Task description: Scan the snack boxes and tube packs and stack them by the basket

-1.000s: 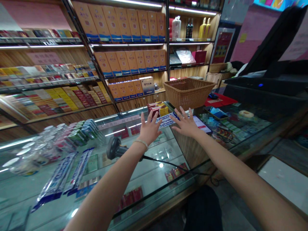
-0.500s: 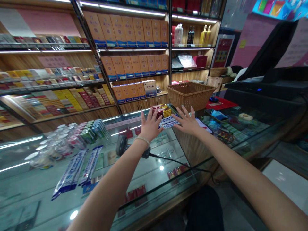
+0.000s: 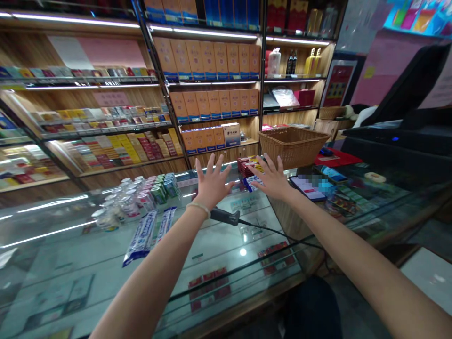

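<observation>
My left hand [image 3: 213,187] hovers over the glass counter with fingers spread and nothing in it. Below its wrist lies a dark handheld scanner [image 3: 226,216], its head hidden behind the hand. My right hand [image 3: 272,180] is also open, its fingers spread above a blue-and-white packet [image 3: 250,182]; whether they touch it I cannot tell. Stacked red and yellow packs [image 3: 243,167] sit just beyond that hand. Left of my left forearm, two long blue-and-white packets [image 3: 142,235] lie on the glass, partly covered by the arm.
White-lidded tubs [image 3: 122,200] and small cans [image 3: 164,187] stand in rows at the left. A wicker basket [image 3: 294,148] is behind my right hand, with a lit-screen device [image 3: 309,188] to its front. The scanner's cable [image 3: 278,230] crosses the glass counter [image 3: 169,282].
The view has turned left, so the counter goods appear farther right. My left hand has shifted left, away from the blue-and-white packet and packs. Both hands stay spread.
</observation>
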Demonstrator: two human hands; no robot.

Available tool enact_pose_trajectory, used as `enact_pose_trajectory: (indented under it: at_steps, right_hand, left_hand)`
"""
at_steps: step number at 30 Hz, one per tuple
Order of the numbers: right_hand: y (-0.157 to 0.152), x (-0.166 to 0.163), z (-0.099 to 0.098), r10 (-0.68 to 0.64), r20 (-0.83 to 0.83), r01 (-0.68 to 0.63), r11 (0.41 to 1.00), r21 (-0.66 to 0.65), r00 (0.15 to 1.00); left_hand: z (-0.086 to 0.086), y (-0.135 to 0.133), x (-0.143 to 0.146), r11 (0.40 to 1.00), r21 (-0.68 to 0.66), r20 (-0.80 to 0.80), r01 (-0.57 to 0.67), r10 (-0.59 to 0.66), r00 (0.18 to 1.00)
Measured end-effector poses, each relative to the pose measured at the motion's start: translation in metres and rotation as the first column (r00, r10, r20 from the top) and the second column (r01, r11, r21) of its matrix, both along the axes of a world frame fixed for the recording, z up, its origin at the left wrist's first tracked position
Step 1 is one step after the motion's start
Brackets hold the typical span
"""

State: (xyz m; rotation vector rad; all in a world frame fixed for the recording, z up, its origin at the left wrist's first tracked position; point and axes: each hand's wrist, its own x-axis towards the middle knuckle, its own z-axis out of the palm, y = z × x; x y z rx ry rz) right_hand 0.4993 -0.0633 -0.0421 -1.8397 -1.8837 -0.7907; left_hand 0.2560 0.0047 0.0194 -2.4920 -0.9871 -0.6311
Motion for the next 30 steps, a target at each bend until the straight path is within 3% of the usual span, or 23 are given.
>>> enact_pose_trajectory:
  at_steps: [8,18,30]
  right_hand:
    - [0.009,-0.048,0.007,0.048,-0.078,-0.046,0.999,0.019,0.996]
    - [0.016,-0.112,0.007,0.148,-0.067,-0.147,0.989,0.025,0.987]
    - [0.017,-0.133,-0.009,0.149,-0.093,-0.144,0.988,0.053,0.984]
  left_hand:
    - [0.004,0.002,-0.061,0.997,0.017,0.065,-0.077,0.076,0.995]
    - [-0.010,0.002,-0.129,0.984,0.000,0.087,-0.177,0.177,0.980]
    - [-0.026,-0.002,-0.174,0.972,-0.041,0.098,-0.232,0.235,0.967]
